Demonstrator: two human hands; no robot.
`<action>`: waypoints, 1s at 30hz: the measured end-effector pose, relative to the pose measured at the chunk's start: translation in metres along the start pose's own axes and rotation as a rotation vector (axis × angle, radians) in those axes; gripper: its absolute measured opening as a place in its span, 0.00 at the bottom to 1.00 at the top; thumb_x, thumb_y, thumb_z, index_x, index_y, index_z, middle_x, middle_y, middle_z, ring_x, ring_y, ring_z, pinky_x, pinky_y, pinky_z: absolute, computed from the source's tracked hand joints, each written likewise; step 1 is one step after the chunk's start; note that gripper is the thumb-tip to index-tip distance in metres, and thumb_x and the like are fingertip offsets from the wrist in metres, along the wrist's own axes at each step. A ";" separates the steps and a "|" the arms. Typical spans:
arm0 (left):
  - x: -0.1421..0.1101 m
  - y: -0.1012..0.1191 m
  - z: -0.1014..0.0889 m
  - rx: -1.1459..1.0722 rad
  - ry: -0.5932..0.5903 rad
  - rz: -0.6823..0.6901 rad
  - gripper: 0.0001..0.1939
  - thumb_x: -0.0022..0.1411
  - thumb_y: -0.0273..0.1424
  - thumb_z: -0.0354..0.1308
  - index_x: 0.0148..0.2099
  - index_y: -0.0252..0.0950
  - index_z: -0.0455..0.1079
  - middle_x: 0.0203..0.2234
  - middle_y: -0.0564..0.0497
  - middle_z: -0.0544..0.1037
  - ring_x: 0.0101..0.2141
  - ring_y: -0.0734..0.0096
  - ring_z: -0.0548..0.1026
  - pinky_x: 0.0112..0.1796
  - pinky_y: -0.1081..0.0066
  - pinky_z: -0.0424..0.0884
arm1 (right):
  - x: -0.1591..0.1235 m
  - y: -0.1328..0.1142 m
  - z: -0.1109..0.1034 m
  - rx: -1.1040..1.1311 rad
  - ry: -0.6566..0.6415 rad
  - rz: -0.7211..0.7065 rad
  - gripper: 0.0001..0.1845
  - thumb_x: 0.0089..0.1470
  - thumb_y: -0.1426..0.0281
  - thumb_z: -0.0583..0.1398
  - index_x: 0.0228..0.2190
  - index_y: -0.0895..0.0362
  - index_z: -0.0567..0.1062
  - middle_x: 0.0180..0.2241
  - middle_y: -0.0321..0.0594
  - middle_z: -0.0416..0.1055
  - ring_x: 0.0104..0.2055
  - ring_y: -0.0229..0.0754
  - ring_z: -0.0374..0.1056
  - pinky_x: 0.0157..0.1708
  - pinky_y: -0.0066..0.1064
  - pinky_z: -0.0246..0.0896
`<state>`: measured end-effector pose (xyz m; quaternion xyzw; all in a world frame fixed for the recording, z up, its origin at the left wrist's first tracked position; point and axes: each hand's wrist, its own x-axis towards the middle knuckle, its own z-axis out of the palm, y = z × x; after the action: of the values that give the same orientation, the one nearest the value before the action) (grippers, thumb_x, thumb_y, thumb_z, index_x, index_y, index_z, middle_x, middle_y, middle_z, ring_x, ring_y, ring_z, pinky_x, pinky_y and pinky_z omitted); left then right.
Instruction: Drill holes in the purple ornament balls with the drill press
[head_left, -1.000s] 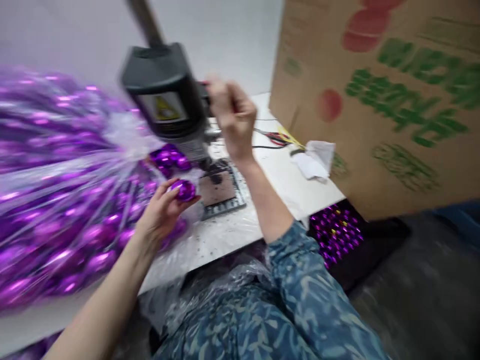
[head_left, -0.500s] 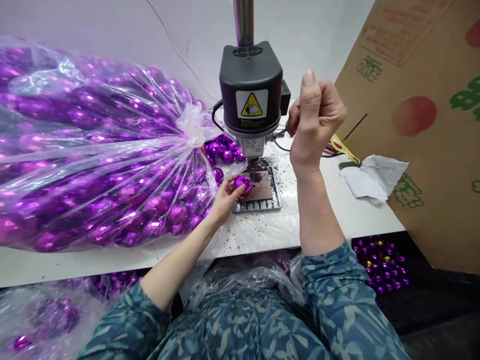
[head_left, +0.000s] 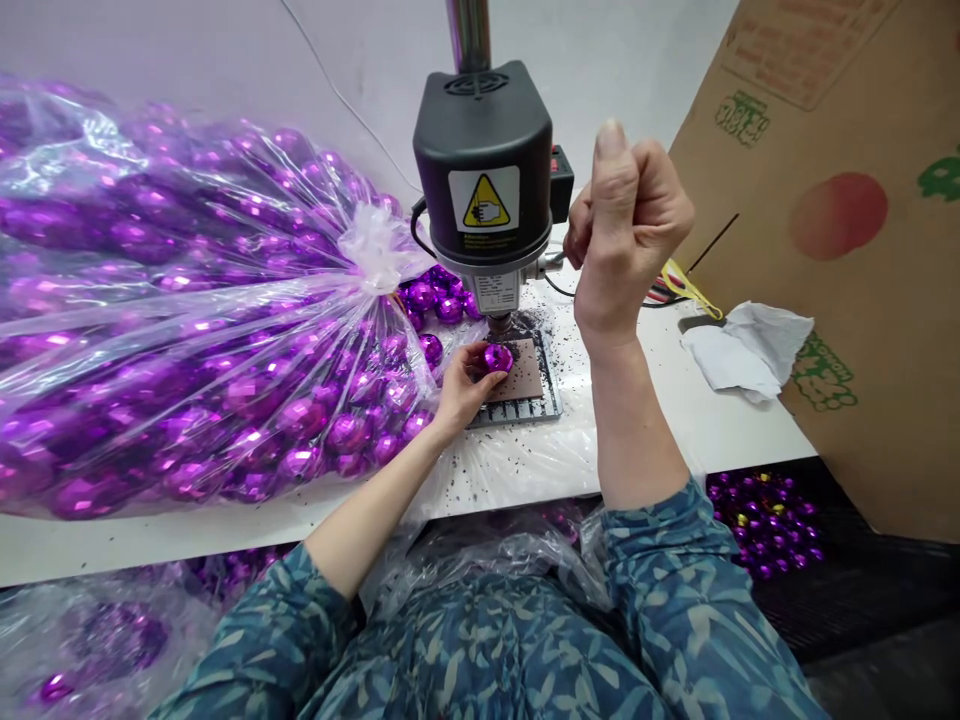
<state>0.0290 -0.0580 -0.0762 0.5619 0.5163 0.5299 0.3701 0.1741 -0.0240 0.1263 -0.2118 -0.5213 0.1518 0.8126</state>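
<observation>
My left hand (head_left: pixel 466 385) pinches a shiny purple faceted ball (head_left: pixel 498 358) between thumb and fingers. The ball is over the brown board (head_left: pixel 525 372) on the metal base of a small drill press (head_left: pixel 484 170), just below its chuck (head_left: pixel 499 324). Whether a bit touches the ball I cannot tell. My right hand (head_left: pixel 630 235) is raised at the machine's right side, fingers curled round the end of its feed lever (head_left: pixel 551 262); most of the lever is hidden in the fist. Dark shavings lie around the base.
A large clear bag of purple balls (head_left: pixel 225 350), tied at its neck, fills the table's left. Several loose balls (head_left: pixel 448 308) lie behind the base. To the right are crumpled white paper (head_left: pixel 746 345), a yellow-handled tool (head_left: pixel 694 290) and a cardboard box (head_left: pixel 840 260). More balls (head_left: pixel 765 520) sit below the table.
My left hand has moved the ball slightly right and up, closer under the chuck. My right hand stays closed at the lever. The whole view has shifted a little.
</observation>
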 end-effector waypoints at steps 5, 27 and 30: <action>-0.006 0.002 0.008 0.112 -0.018 0.104 0.27 0.52 0.29 0.73 0.53 0.37 0.71 0.47 0.44 0.79 0.47 0.58 0.79 0.51 0.55 0.76 | 0.001 0.001 0.000 -0.070 -0.003 -0.004 0.34 0.55 0.37 0.52 0.22 0.51 0.47 0.14 0.26 0.45 0.15 0.29 0.42 0.17 0.32 0.42; -0.012 -0.008 0.020 -0.079 -0.023 0.072 0.26 0.58 0.35 0.72 0.55 0.39 0.68 0.51 0.43 0.78 0.53 0.56 0.77 0.56 0.53 0.74 | -0.015 0.002 -0.009 0.059 0.102 -0.062 0.28 0.59 0.59 0.64 0.19 0.53 0.53 0.13 0.24 0.48 0.13 0.27 0.43 0.16 0.30 0.37; -0.010 -0.008 0.020 -0.070 -0.022 0.082 0.26 0.58 0.34 0.72 0.55 0.38 0.68 0.51 0.42 0.77 0.53 0.56 0.77 0.56 0.53 0.74 | -0.015 0.000 -0.008 0.063 0.115 -0.073 0.28 0.59 0.59 0.64 0.19 0.53 0.54 0.13 0.25 0.48 0.13 0.28 0.43 0.17 0.32 0.36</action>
<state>0.0481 -0.0640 -0.0890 0.5749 0.4702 0.5561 0.3731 0.1747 -0.0325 0.1115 -0.1753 -0.4762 0.1259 0.8524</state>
